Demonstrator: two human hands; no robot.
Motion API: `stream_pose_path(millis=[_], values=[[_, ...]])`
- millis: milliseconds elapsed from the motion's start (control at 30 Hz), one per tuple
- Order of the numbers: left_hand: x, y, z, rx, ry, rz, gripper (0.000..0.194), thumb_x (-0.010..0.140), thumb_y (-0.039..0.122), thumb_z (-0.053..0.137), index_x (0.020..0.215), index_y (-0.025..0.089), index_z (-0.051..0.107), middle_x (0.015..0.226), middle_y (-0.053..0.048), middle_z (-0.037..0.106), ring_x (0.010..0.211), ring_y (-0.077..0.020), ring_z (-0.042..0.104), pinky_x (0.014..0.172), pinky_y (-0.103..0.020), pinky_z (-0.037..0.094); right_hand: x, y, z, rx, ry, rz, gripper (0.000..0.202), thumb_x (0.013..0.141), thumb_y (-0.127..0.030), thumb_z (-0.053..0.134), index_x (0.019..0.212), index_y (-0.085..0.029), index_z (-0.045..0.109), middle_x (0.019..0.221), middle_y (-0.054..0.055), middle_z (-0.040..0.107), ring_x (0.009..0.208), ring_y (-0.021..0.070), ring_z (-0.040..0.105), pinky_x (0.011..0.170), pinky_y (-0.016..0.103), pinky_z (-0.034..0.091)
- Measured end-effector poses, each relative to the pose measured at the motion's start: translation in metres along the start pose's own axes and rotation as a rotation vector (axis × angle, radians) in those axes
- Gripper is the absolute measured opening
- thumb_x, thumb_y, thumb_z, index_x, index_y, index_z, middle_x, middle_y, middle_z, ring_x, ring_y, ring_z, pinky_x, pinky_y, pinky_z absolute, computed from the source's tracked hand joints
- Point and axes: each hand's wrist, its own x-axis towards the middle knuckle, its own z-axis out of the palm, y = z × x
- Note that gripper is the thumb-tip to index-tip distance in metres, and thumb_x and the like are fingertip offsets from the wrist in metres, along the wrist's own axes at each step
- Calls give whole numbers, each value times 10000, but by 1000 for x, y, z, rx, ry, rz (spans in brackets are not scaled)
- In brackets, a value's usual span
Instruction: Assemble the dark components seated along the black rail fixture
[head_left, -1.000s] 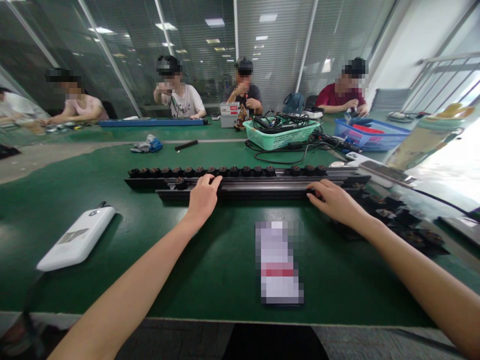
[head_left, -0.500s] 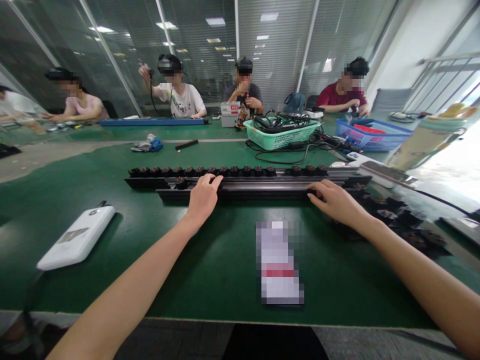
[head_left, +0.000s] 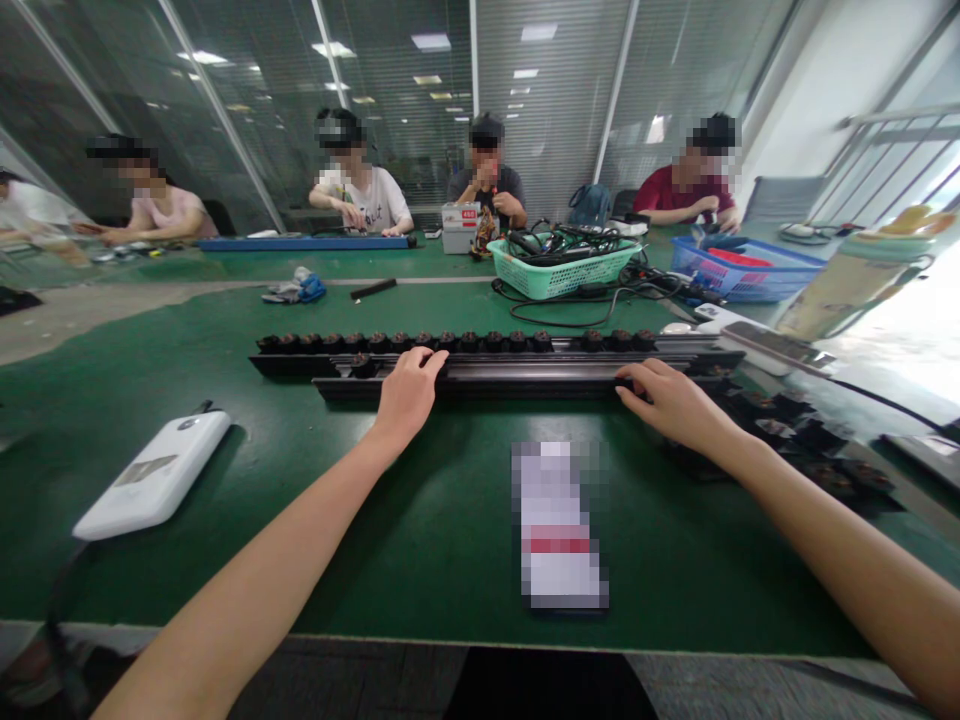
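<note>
A long black rail [head_left: 525,386] lies across the green table, with a second black rail [head_left: 289,366] behind it that bears a row of round black parts [head_left: 470,342]. One such part [head_left: 363,366] sits near the left end of the front rail. My left hand [head_left: 409,390] rests on the front rail, its fingers bent round a dark piece mostly hidden beneath them. Toward the rail's right end is my right hand [head_left: 656,395], thumb and fingers closed on a small black part at the rail's edge.
A phone [head_left: 559,530] lies in front of me, a white power bank [head_left: 154,475] at left. Loose black parts [head_left: 810,440] are heaped at right. Farther back stand a green basket [head_left: 566,272], a blue basket [head_left: 750,275] and a bottle [head_left: 844,280]. Several people sit opposite.
My hands have barely moved. Across the table, the person in the white shirt has lowered a raised hand toward the tabletop.
</note>
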Motion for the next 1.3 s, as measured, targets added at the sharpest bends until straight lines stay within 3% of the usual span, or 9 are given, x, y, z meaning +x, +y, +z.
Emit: stream_pose_path(millis=[1300], values=[[1, 0, 6, 10, -6, 44, 454, 1052, 226, 316, 1393, 212, 614, 1342, -131, 628, 1222, -271, 570, 935, -371, 506, 0, -1, 0, 3, 17, 1, 318, 977, -372, 463, 1123, -180, 670, 907, 95, 611, 810, 257, 618, 767, 395, 496]])
